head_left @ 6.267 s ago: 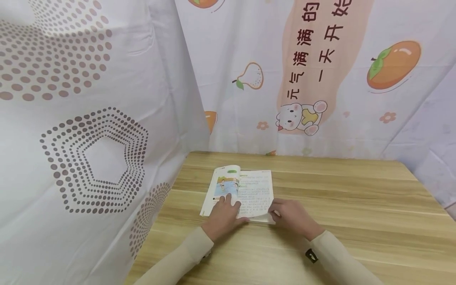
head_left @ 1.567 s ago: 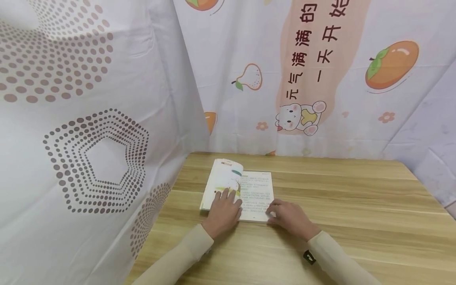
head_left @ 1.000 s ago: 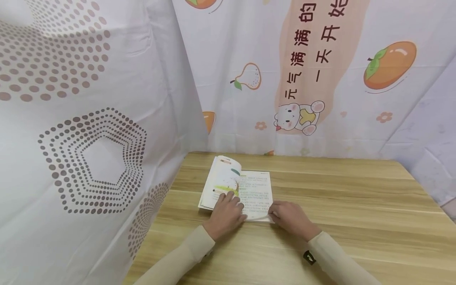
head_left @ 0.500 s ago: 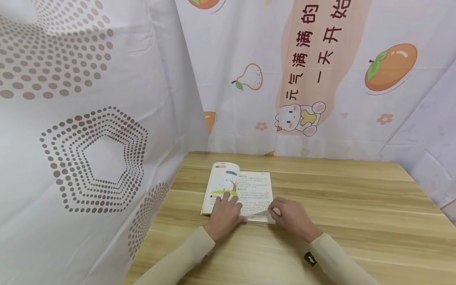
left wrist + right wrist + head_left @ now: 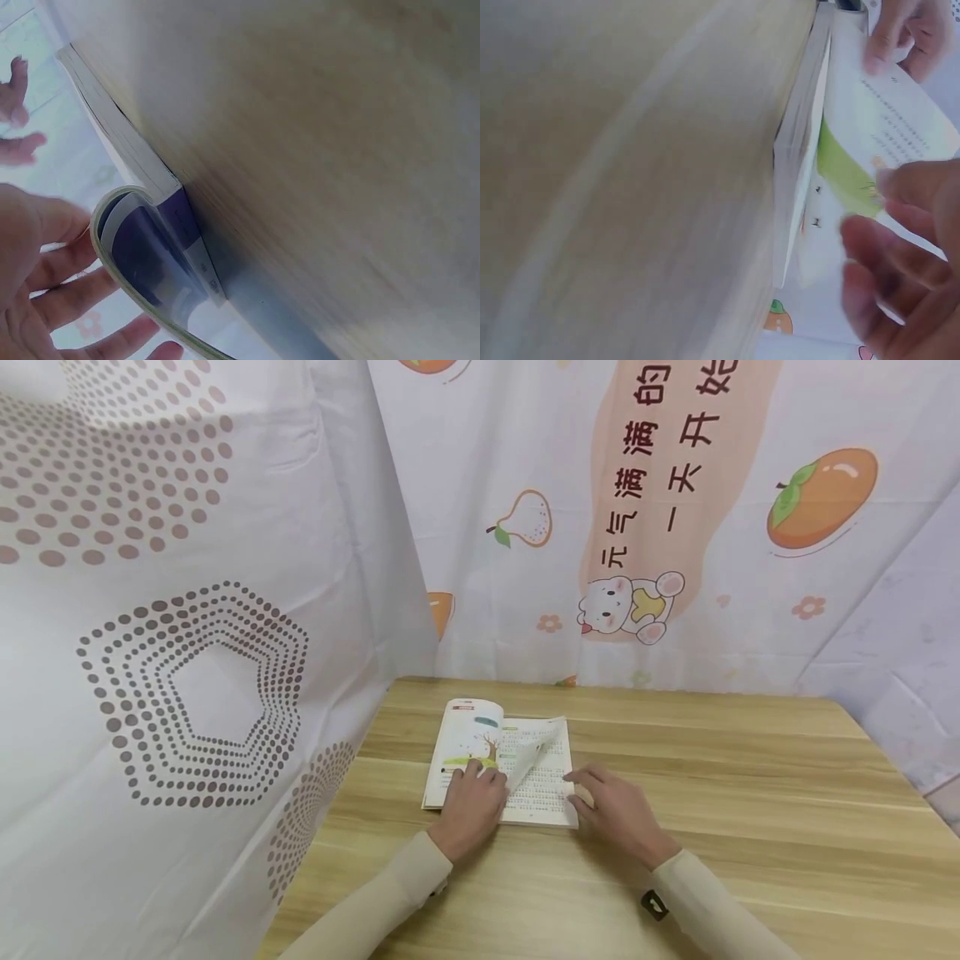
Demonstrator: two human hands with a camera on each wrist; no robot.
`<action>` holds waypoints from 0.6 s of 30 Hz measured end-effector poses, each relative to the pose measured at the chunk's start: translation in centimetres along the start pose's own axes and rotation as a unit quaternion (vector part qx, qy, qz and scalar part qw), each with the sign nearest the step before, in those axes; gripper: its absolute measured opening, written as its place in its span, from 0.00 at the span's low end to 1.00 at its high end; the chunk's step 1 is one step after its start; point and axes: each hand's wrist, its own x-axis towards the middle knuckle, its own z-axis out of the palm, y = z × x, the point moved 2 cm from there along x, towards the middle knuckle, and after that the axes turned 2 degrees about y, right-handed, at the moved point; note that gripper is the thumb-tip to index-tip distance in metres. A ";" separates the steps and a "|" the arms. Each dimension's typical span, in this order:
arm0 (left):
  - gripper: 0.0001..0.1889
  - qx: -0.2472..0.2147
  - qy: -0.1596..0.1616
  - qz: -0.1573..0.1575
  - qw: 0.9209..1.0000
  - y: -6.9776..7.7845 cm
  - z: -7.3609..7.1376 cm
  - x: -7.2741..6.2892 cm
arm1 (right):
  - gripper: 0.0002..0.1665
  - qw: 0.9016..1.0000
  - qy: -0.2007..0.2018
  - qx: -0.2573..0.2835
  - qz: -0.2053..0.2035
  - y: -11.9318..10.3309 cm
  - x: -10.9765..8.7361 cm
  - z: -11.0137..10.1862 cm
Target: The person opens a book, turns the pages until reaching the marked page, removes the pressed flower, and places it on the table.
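Note:
An open book with printed text and coloured pictures lies on the wooden table. One page stands lifted in mid-turn, leaning over the right side. My left hand rests on the picture page at left, near the spine. Seen from the left wrist, its fingers lie spread along the bent left part of the book. At the book's right edge is my right hand, thumb and index finger apart with nothing between them. In the right wrist view its fingertips are close to the lifted page.
The wooden table extends to the right of the book and towards me. A dotted white curtain hangs at left, and a fruit-printed cloth hangs behind the table. A small dark device sits at the right wrist.
The right hand held the page's lower right corner half a second ago and has now let go. That page has risen and swung left. The left hand stays almost in place.

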 end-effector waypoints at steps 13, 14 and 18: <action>0.08 -0.009 0.065 -0.076 0.995 -1.6 -0.8 0.5 | 0.18 0.991 -0.134 -0.002 -0.003 0.2 -0.7 1.4; 0.08 -0.020 0.064 -0.076 0.995 -1.7 -0.9 0.4 | 0.17 0.991 -0.135 -0.003 -0.004 0.2 -0.7 1.3; 0.09 -0.053 0.054 -0.067 0.995 -2.0 -0.8 0.0 | 0.16 0.990 -0.141 -0.014 -0.004 0.1 -0.5 1.3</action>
